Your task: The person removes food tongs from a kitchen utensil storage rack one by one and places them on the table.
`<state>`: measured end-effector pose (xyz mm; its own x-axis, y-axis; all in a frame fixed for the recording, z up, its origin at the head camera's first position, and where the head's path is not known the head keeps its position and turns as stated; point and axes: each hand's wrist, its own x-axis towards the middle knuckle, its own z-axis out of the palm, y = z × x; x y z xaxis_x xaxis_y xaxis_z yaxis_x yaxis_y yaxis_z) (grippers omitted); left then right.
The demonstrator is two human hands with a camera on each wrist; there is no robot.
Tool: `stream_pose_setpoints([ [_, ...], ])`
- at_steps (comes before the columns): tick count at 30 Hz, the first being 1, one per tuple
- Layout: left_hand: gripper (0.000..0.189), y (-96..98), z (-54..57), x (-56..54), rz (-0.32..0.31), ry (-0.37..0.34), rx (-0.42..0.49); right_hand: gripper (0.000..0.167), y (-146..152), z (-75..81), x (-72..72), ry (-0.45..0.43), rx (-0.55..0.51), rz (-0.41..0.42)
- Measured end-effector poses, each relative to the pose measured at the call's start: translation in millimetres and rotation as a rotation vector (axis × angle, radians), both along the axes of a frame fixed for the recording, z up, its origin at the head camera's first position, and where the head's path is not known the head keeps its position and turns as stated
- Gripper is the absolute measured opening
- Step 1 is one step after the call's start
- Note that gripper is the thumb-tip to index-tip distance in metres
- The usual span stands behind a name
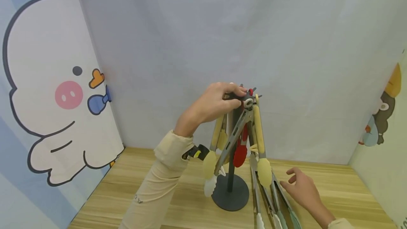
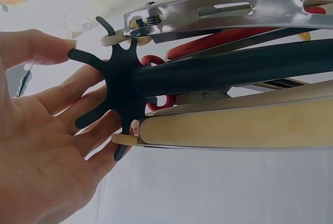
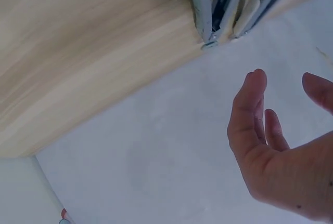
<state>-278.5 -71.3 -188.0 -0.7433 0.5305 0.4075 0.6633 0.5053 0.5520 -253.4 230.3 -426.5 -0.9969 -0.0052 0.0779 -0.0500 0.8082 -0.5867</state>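
Observation:
In the head view a dark upright stand [image 1: 231,172] carries several hanging tongs. My left hand [image 1: 215,101] is at its top, where thumb and fingers span the hooked hub [image 2: 124,76]. Seen from the left wrist, the thumb meets one hook and the other fingers extend behind the hub, fingertips partly hidden. Yellow-tipped tongs [image 1: 260,133] and red-tipped tongs [image 1: 240,155] hang beside metal ones with white tips [image 1: 210,186]. Lower right, my right hand [image 1: 302,188] hovers with loosely bent fingers and holds nothing. Several tongs with green and white tips [image 1: 281,218] lie just left of it.
The stand's round base [image 1: 230,200] rests on a wood-grain table [image 1: 343,186]. A pale cloth [image 1: 222,38] hangs behind, and a cartoon-printed sheet [image 1: 41,63] borders the left side. Another printed sheet [image 1: 381,172] stands on the right.

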Motion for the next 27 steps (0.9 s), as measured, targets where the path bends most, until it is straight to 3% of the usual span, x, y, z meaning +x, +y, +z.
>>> stream_pose_setpoints([
  [20,0.032,2.5,-2.3,-1.3,-0.020,0.009,0.027,0.044,-5,35.9,11.5,0.074,-0.159,0.005],
  [27,0.032,1.8,-3.2,-1.8,-0.024,0.012,0.035,0.042,-10,48.1,15.2,0.155,-0.189,0.036],
])
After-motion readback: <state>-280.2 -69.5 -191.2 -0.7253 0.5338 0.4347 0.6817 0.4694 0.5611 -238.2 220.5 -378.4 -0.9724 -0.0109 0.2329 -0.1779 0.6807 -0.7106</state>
